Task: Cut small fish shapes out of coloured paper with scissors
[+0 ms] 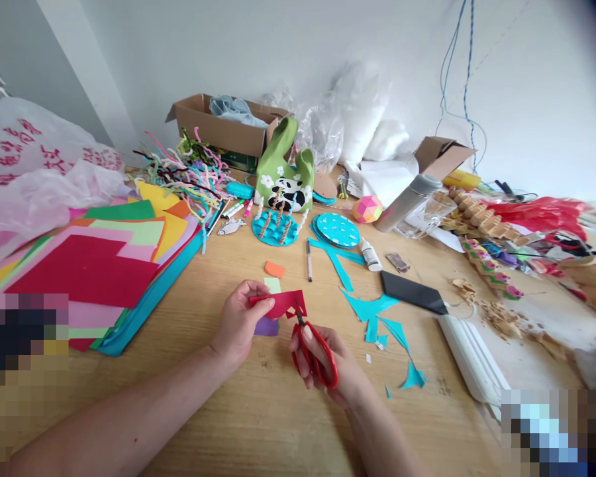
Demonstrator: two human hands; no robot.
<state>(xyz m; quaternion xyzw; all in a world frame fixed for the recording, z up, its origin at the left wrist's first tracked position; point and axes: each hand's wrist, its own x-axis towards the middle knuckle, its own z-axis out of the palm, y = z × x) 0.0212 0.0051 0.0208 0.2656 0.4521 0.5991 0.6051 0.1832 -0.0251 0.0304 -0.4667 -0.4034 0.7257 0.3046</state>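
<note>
Between thumb and fingers, my left hand [239, 318] grips a small piece of red felt [281, 303]. My right hand [332, 364] is closed around red-handled scissors [328, 361], whose blades meet the right part of the red piece, where its lower edge is cut. Just behind and below my left fingers lie a purple piece [267, 327], a pale green piece [272, 285] and an orange piece [275, 269]. Blue offcuts [370, 305] are scattered to the right of the scissors. A pen [308, 260] lies beyond the red piece.
Stacked coloured sheets [79, 271] cover the left side. Behind my hands stand a blue disc with twisted posts [277, 228], a green panda bag [284, 165] and a glue bottle [370, 255]. A black slab [412, 291] and a white glue gun-like device [471, 358] lie right.
</note>
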